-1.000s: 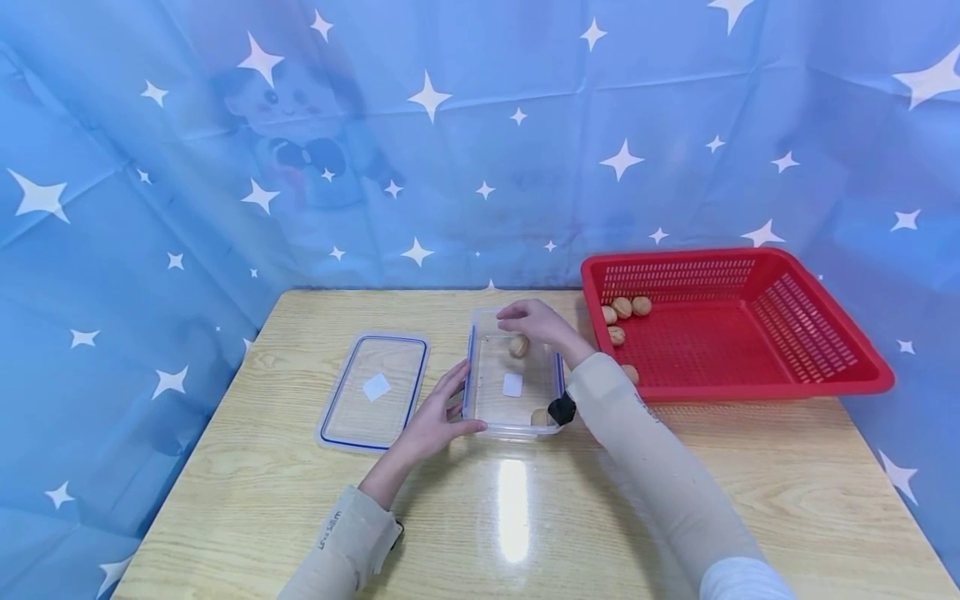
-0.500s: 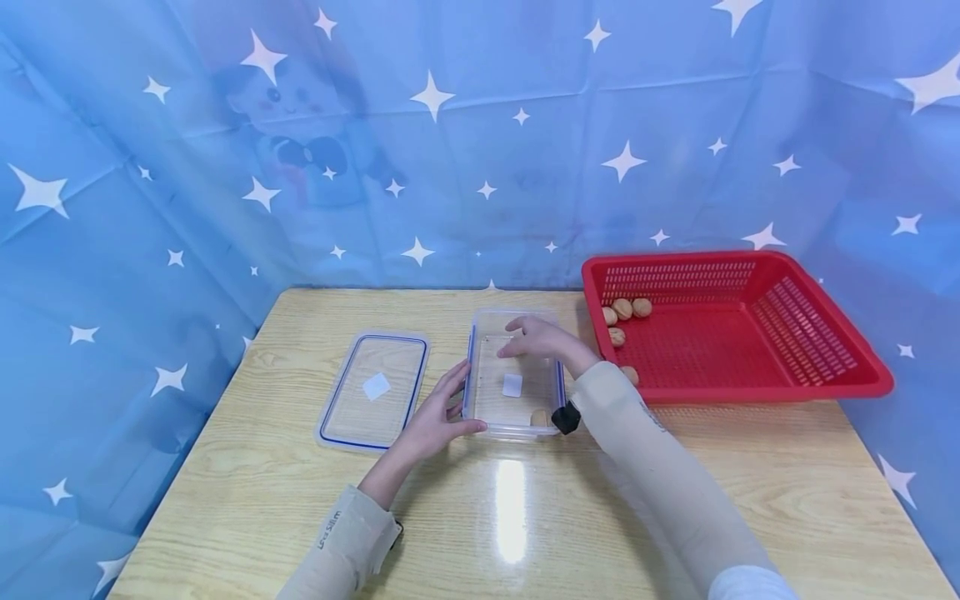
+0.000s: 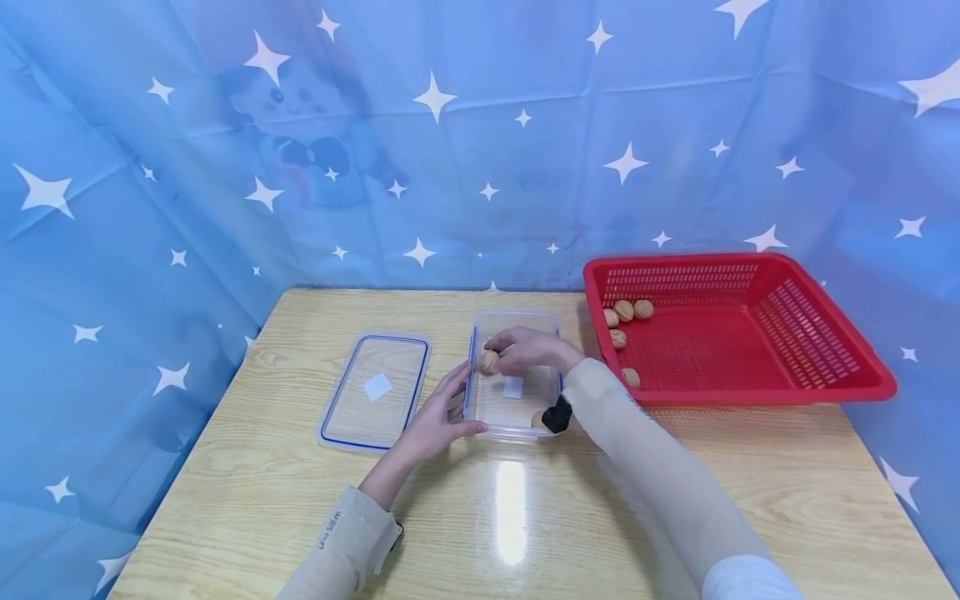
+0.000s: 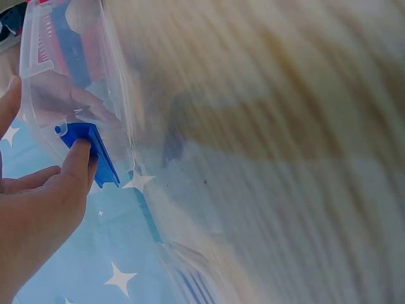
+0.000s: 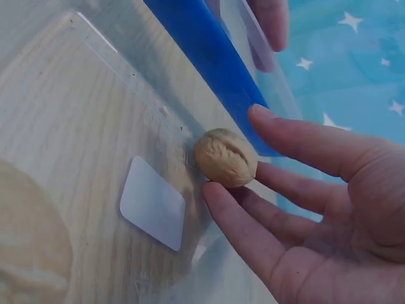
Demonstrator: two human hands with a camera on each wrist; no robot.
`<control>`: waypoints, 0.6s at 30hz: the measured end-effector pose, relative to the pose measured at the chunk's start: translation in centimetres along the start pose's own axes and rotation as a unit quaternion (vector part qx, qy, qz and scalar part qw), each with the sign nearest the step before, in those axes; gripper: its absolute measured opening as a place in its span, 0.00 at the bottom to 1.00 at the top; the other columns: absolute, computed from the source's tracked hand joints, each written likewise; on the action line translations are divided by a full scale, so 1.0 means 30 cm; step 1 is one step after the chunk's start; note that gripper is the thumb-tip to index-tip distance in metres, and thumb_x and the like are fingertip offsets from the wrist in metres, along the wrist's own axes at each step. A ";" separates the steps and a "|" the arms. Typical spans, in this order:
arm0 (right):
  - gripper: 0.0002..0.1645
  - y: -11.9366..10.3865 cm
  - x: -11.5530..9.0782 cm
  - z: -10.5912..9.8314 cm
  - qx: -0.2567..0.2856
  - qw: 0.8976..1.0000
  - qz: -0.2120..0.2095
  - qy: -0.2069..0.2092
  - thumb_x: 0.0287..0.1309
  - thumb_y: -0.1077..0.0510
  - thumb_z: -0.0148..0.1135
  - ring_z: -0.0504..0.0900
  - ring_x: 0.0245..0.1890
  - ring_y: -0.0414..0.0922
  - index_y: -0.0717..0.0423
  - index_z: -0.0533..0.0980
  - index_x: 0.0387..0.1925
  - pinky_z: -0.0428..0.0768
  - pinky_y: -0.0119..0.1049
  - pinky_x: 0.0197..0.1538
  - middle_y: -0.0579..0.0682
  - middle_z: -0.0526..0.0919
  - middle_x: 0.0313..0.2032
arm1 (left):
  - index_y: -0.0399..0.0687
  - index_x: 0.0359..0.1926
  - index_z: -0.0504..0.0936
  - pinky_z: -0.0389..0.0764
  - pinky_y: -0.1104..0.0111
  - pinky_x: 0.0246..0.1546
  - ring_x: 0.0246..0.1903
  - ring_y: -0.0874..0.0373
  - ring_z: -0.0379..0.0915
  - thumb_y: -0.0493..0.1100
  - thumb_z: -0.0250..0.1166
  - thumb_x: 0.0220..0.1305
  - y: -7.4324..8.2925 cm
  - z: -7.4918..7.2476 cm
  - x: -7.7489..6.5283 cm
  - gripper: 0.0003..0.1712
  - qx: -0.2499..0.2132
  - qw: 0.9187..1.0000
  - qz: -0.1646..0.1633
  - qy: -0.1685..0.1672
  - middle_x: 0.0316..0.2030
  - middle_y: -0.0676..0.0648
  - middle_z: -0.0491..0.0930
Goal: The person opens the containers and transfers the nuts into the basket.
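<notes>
My left hand (image 3: 433, 423) holds a clear plastic food container (image 3: 517, 433) at its front left corner. Its thumb lies on the front wall and its fingers on the left side, one against the blue latch (image 4: 92, 149). Inside the container, my right hand (image 3: 528, 348) reaches to a walnut (image 3: 489, 362) near the left wall. In the right wrist view the fingertips touch this walnut (image 5: 224, 158) from below, while the thumb stands apart from it. Another walnut (image 3: 537, 419) lies in the front right corner, partly behind the wrist camera. A white label (image 3: 513, 387) shows on the bottom.
The container's lid (image 3: 375, 387), with a blue seal, lies flat to the left. On the right stands a red plastic basket (image 3: 772, 396) with several walnuts (image 3: 624, 311) along its left side. A blue star-patterned curtain (image 3: 480, 150) hangs behind the wooden table (image 3: 262, 500).
My right hand has come down into the container and moved left. The walnut below it has shifted left and nearer, toward the left wall. My left hand has kept its place.
</notes>
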State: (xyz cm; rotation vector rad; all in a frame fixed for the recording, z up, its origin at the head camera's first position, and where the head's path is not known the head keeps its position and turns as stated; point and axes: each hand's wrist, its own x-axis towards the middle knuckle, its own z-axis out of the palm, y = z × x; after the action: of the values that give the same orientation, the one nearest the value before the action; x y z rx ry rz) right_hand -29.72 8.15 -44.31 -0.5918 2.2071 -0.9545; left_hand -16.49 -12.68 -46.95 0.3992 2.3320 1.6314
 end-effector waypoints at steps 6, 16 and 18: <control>0.37 -0.003 0.022 0.013 0.029 0.999 -0.008 -0.018 0.59 0.61 0.66 0.70 0.69 0.60 0.67 0.66 0.68 0.72 0.49 0.73 0.64 0.73 0.66 | 0.46 0.79 0.49 0.70 0.53 0.72 0.76 0.40 0.50 0.38 0.73 0.58 -0.002 0.000 0.000 0.55 0.002 1.000 -0.010 0.002 0.80 0.45 0.43; 0.29 -0.015 0.034 0.042 0.092 0.988 0.040 -0.117 0.60 0.70 0.64 0.83 0.46 0.45 0.73 0.69 0.62 0.87 0.36 0.56 0.62 0.80 0.53 | 0.44 0.79 0.46 0.69 0.53 0.72 0.76 0.39 0.50 0.38 0.72 0.59 -0.001 -0.002 0.000 0.56 -0.001 1.000 -0.001 -0.006 0.80 0.43 0.41; 0.27 -0.013 0.035 0.047 0.111 0.982 0.056 -0.145 0.60 0.72 0.62 0.83 0.42 0.42 0.73 0.70 0.61 0.88 0.37 0.54 0.60 0.81 0.50 | 0.45 0.79 0.46 0.69 0.54 0.72 0.76 0.40 0.50 0.38 0.72 0.59 -0.003 -0.001 0.000 0.56 0.000 1.000 -0.003 -0.008 0.80 0.44 0.41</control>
State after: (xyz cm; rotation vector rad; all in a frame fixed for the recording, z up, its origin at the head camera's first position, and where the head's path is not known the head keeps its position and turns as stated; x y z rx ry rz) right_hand -29.36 6.60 -45.15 -0.4653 1.8275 -0.9732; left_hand -16.52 -12.73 -47.02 0.4033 2.3188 1.6210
